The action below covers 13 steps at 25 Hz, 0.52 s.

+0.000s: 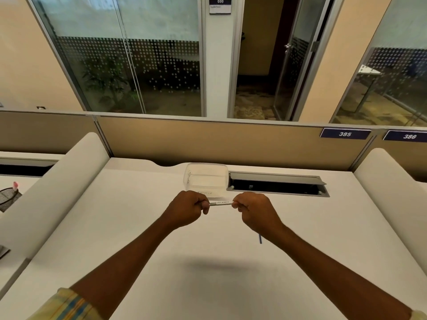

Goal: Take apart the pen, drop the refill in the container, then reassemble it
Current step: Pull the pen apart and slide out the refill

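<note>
Pen (220, 203) is being held level above the surface (138, 227), the left hand (187, 210) and right hand (256, 212) each gripping one end, near the clear container (205, 179).

Desk top (138, 227): smooth, matt white laminate by the look. Container (206, 179), frame centre: clear, glossy plastic. Pen (220, 203): smooth white plastic barrel, printed label. Cable hatch (277, 183), right of centre: brushed grey metal. Partition (219, 139): tan, matt, cloth-like. Pen pot (9, 198), left edge: black wire mesh.
</note>
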### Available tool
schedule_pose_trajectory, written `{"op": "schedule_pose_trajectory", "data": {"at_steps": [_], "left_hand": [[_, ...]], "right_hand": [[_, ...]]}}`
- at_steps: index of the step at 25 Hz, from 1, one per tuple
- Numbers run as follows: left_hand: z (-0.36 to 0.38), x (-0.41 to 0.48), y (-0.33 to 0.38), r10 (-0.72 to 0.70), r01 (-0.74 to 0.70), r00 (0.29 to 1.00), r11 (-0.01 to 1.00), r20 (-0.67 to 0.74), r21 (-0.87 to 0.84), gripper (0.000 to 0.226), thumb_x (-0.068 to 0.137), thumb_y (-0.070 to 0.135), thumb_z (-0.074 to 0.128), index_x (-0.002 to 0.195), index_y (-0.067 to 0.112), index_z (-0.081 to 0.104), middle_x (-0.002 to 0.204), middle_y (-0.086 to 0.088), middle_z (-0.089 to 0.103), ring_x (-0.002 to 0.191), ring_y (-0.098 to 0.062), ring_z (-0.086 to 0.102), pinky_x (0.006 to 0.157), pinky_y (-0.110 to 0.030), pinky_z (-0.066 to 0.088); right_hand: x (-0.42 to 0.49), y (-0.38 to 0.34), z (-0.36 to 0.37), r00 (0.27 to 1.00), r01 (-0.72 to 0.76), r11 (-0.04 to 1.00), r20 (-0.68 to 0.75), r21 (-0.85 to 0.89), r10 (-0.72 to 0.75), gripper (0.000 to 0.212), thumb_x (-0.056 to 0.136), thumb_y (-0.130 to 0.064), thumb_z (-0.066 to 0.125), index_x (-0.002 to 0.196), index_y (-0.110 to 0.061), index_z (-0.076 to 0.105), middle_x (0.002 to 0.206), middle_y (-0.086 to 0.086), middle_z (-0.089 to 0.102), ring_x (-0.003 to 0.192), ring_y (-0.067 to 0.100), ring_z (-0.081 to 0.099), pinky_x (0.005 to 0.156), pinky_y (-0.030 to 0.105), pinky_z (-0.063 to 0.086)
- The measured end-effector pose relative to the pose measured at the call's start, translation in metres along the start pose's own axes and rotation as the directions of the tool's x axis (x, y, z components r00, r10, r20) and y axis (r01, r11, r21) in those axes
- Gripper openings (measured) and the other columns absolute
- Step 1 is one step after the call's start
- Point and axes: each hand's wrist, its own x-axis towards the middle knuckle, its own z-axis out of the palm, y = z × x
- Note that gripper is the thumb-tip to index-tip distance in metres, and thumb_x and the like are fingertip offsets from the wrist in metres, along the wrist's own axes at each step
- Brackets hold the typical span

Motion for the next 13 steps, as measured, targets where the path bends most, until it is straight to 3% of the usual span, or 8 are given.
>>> {"op": "schedule_pose_trajectory", "data": {"at_steps": [2,3,5,7,10,13], "left_hand": [[-0.006,-0.001,0.001,0.008,-0.007,1.0,0.999,-0.017,0.039,0.036,0.097,0.019,0.06,0.065,0.033,0.065,0.097,0.004,0.082,0.091,-0.016,0.07,0.076,-0.035,0.058],[-0.006,-0.003,0.001,0.013,-0.009,0.999,0.998,-0.047,0.067,0.034,0.097,0.019,0.06,0.066,0.033,0.065,0.098,0.005,0.082,0.093,-0.018,0.071,0.076,-0.036,0.058],[-0.005,-0.006,0.001,0.031,-0.02,0.995,0.994,-0.099,0.109,0.031,0.096,0.019,0.06,0.069,0.035,0.064,0.094,0.007,0.081,0.088,-0.021,0.071,0.07,-0.033,0.055],[-0.005,-0.007,0.002,0.057,-0.04,0.991,0.989,-0.122,0.139,0.026,0.094,0.018,0.059,0.074,0.033,0.067,0.091,0.008,0.08,0.083,-0.022,0.068,0.065,-0.03,0.048],[-0.006,-0.01,0.004,0.066,-0.048,0.988,0.99,-0.14,0.131,0.025,0.094,0.016,0.059,0.076,0.032,0.068,0.091,0.008,0.08,0.083,-0.021,0.067,0.063,-0.027,0.043],[-0.011,-0.009,0.006,0.051,-0.039,0.991,0.995,-0.123,0.094,0.033,0.096,0.018,0.06,0.067,0.034,0.064,0.093,0.006,0.081,0.088,-0.021,0.07,0.068,-0.031,0.052]], "right_hand": [[-0.001,0.0,-0.003,1.0,-0.028,0.995,0.005,0.091,0.028,0.015,0.098,-0.003,0.07,0.095,-0.007,0.084,0.087,0.009,0.082,0.071,0.018,0.072,0.068,0.031,0.058],[0.002,-0.002,-0.007,0.984,-0.17,0.951,0.098,0.257,0.15,0.017,0.101,-0.01,0.068,0.094,-0.008,0.083,0.084,0.008,0.081,0.064,0.015,0.07,0.061,0.027,0.054],[0.007,-0.004,-0.016,0.868,-0.485,0.716,0.376,0.502,0.325,0.036,0.109,-0.028,0.06,0.092,-0.004,0.08,0.078,0.008,0.078,0.056,0.013,0.065,0.049,0.021,0.044],[0.009,-0.006,-0.023,0.763,-0.634,0.591,0.53,0.499,0.371,0.05,0.111,-0.039,0.054,0.089,-0.001,0.078,0.072,0.008,0.073,0.053,0.012,0.059,0.046,0.02,0.039],[0.009,-0.015,-0.022,0.761,-0.645,0.602,0.464,0.471,0.453,0.043,0.109,-0.034,0.059,0.078,-0.011,0.079,0.062,-0.001,0.069,0.052,0.009,0.055,0.051,0.019,0.043],[0.005,-0.024,-0.014,0.882,-0.471,0.757,0.218,0.452,0.418,0.037,0.107,-0.02,0.063,0.075,-0.011,0.078,0.064,0.0,0.071,0.057,0.007,0.06,0.059,0.023,0.05]]}}
